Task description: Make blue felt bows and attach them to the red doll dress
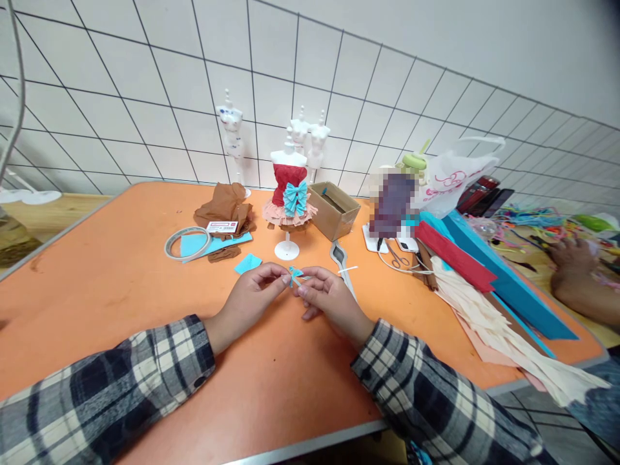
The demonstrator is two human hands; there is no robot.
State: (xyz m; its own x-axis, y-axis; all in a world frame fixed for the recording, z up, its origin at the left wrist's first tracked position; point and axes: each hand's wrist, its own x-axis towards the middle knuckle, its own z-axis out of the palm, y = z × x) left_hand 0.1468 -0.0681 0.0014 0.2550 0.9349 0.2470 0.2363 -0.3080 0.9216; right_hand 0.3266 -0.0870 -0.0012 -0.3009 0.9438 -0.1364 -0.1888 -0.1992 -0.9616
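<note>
Above the orange table [271, 400], a small blue crepe paper bow [295, 276] is pinched between my two hands. My left hand [254, 294] is closed, thumb and forefinger on the bow's left side. My right hand [332, 298] has its thumb and fingers pressed together at the other side, with a thin pale strip beside the fingertips. Just beyond stands a small white dress form [289, 157] in a red bodice and pink ruffled skirt, with blue bows [295, 198] on its front. A folded blue paper piece [247, 263] lies near my left hand.
A tape roll [188, 243] and brown crepe paper [223, 203] lie at left. Behind are bare dress forms [231, 129] and a cardboard box [334, 210]. Scissors [398, 259], a cable, paper rolls [455, 255] and cream strips [477, 310] fill the right. Another person's hand [576, 258] is far right.
</note>
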